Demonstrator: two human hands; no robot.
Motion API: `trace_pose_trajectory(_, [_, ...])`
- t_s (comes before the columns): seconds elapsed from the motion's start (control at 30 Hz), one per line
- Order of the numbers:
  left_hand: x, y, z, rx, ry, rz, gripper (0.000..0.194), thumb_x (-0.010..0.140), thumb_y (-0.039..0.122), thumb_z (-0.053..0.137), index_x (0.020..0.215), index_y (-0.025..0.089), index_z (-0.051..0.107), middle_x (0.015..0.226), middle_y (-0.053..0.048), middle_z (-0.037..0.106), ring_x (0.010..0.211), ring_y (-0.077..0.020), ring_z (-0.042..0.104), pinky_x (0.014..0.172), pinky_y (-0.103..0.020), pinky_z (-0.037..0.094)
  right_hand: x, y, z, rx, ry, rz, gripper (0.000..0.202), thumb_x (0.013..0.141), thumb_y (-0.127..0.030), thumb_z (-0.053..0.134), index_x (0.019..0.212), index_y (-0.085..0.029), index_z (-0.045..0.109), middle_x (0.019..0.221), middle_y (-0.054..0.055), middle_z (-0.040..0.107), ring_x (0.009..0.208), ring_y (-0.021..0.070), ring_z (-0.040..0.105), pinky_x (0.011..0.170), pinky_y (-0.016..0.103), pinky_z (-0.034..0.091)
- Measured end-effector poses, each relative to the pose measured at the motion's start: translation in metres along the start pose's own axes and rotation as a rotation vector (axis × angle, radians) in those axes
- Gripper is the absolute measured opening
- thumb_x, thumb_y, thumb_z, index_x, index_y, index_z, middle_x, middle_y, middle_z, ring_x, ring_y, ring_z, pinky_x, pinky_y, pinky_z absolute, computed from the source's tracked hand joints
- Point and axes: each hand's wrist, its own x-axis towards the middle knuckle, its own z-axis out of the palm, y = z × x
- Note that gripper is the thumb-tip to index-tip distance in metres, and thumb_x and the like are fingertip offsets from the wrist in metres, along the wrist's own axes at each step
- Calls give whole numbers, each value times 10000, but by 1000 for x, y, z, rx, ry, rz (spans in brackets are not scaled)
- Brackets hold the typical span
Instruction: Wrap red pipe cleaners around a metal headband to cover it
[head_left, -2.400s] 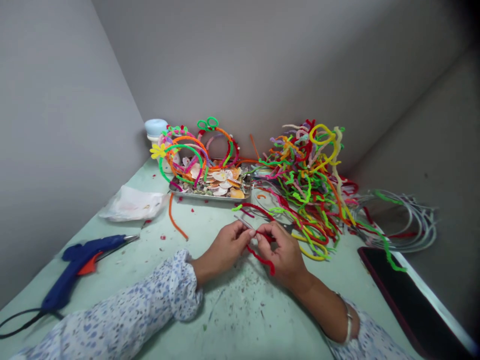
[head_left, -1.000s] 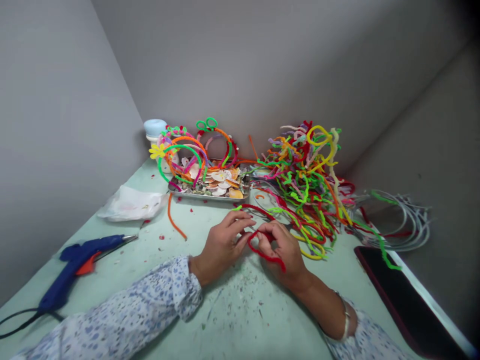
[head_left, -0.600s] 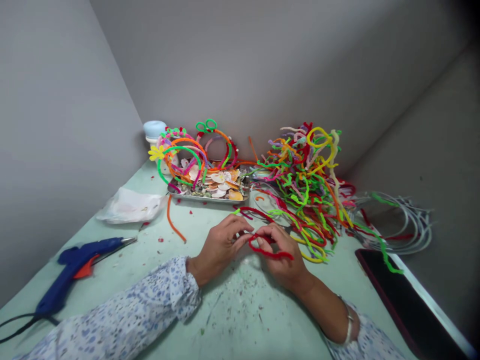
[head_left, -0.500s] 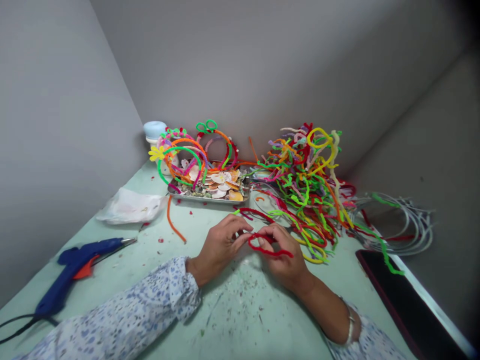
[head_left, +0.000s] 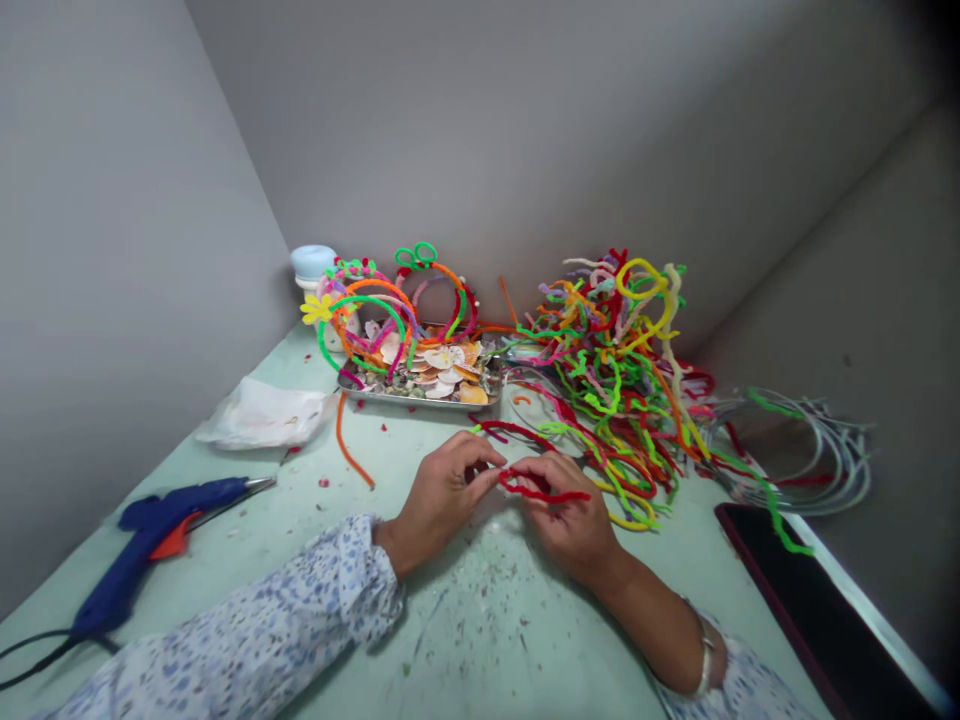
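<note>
A looped red pipe cleaner [head_left: 555,495] is pinched between the fingers of my right hand [head_left: 574,520], its free end lying across them. My left hand [head_left: 442,490] is closed in a pinch, thumb and index fingertips touching the loop's left end. Just beyond my hands, a red pipe cleaner with a green tip curves over the table [head_left: 480,620]. A large tangle of coloured pipe cleaners [head_left: 615,350] lies behind my right hand.
A metal tray [head_left: 420,402] holds shells, with colourful headbands [head_left: 364,300] over it. To the left are a plastic bag [head_left: 262,415] and a blue glue gun [head_left: 135,550]. At the right are a wire coil [head_left: 840,470] and a dark phone-like slab [head_left: 810,610]. Walls stand behind.
The free end of the red pipe cleaner has swung slightly up, and its loop looks narrower. Both hands stay nearly in place. The whole view has shifted slightly.
</note>
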Motion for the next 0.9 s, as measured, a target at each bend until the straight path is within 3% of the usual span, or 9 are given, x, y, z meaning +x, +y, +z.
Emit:
trace_pose_trajectory(0.43, [0,1,0,-59,-35,-64,97,827,213,586,883,176,657,867,-40,607,762,-124,572,685,-244,467,-3,3,2,-39,3,35,194,800,-113,508,959,-194,584,848,40,625,808,203,558,735,344,423])
trace_pose_trajectory(0.9, [-1,11,-2,-85,-58,-212,103,810,241,583,783,164,645,792,-12,568,686,-113,539,629,-228,429,-2,1,5,-143,19,-44,137,838,-156,520,939,-181,610,829,69,643,805,219,588,760,381,468])
